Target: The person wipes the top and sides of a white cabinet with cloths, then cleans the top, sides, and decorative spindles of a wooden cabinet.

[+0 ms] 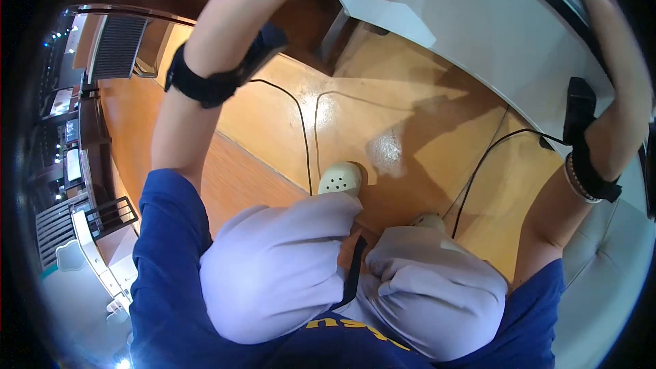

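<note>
Left hand and right hand: both out of frame past the top edge, can't tell if open or closed. Only the arms show. Left forearm is raised, black wristband on it. Right forearm is raised too, strapped black band. Both arms run up toward the white table, top right. Below: wooden floor, two black cables across it, white clog under the left knee.
</note>
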Demonstrator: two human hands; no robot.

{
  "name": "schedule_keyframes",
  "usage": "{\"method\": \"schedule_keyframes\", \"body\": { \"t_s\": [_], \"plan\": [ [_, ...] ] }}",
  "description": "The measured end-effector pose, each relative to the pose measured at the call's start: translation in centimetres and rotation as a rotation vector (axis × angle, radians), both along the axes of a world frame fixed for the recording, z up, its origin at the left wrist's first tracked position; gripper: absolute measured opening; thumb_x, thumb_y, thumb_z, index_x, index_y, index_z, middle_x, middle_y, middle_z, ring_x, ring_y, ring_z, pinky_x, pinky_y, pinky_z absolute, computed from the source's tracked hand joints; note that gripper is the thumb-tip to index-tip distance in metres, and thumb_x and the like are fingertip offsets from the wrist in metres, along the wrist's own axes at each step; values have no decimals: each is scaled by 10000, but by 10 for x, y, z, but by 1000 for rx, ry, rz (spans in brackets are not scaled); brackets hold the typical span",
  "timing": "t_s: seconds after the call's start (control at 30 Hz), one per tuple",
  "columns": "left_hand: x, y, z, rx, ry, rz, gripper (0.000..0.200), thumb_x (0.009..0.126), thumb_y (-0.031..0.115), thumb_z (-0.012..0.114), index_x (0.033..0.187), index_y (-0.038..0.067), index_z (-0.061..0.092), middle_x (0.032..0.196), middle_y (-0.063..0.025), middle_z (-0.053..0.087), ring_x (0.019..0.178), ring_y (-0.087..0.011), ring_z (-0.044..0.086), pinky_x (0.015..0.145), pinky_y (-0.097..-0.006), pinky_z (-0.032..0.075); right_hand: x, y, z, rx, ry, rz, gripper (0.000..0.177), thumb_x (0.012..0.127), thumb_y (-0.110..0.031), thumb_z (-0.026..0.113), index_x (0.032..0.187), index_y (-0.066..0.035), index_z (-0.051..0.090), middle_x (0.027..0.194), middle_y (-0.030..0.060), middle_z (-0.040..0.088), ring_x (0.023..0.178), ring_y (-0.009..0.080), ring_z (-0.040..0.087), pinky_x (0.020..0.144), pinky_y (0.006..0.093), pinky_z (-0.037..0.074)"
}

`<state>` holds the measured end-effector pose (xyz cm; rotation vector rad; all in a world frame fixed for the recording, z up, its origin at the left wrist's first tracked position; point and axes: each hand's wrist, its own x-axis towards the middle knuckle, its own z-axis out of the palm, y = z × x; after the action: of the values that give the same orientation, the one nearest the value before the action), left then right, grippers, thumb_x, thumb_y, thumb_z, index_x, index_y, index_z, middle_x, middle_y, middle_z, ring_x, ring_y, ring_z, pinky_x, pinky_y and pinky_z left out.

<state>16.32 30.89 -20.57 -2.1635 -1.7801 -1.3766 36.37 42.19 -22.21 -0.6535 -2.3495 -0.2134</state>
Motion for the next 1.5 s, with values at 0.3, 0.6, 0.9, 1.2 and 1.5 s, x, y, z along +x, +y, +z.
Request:
{"method": "schedule_keyframes", "body": {
  "t_s": [0.3, 0.6, 0.9, 1.2, 1.5],
  "plan": [
    [29, 9, 9, -113, -237, -345, 280, 928, 212, 458, 1051, -38, 434, 920, -106, 545, 839, -119, 529, 748, -253, 435, -2, -50, 31, -184, 27, 151, 481, 641, -163, 666, 1107, -111, 560, 1030, 150, 550, 942, 311, 521, 809, 397, 413],
    [33, 8, 30, -57, 240, -130, 447, 931, 248, 439, 1217, -75, 322, 1127, -214, 456, 1064, -242, 464, 896, -327, 376, 2, -23, 36, -247, 46, 227, 375, 630, -57, 614, 1004, -71, 593, 953, 168, 554, 911, 353, 532, 798, 416, 418],
    [0, -99, 35, -821, 166, -28, 176, 884, 144, 508, 964, 10, 588, 916, -95, 614, 807, -182, 590, 696, -291, 463, -2, -14, 19, -174, 69, 117, 428, 670, -44, 562, 1089, -124, 591, 1072, 99, 541, 1007, 299, 502, 852, 383, 420],
    [-58, -179, 43, -1525, 126, 361, 308, 871, 278, 496, 891, -6, 614, 797, -119, 625, 765, -211, 586, 704, -306, 461, 1, -13, 16, -228, 74, 112, 499, 638, -32, 554, 1118, -168, 586, 1074, 105, 536, 1014, 298, 499, 857, 385, 423],
    [-74, -218, -3, -1513, 60, 432, 469, 904, 396, 411, 845, -34, 592, 780, -167, 614, 751, -278, 585, 704, -346, 455, 1, -15, 17, -161, 134, 110, 440, 588, -118, 691, 1023, -152, 638, 1036, 107, 553, 925, 276, 528, 795, 366, 458]
  ]
}}
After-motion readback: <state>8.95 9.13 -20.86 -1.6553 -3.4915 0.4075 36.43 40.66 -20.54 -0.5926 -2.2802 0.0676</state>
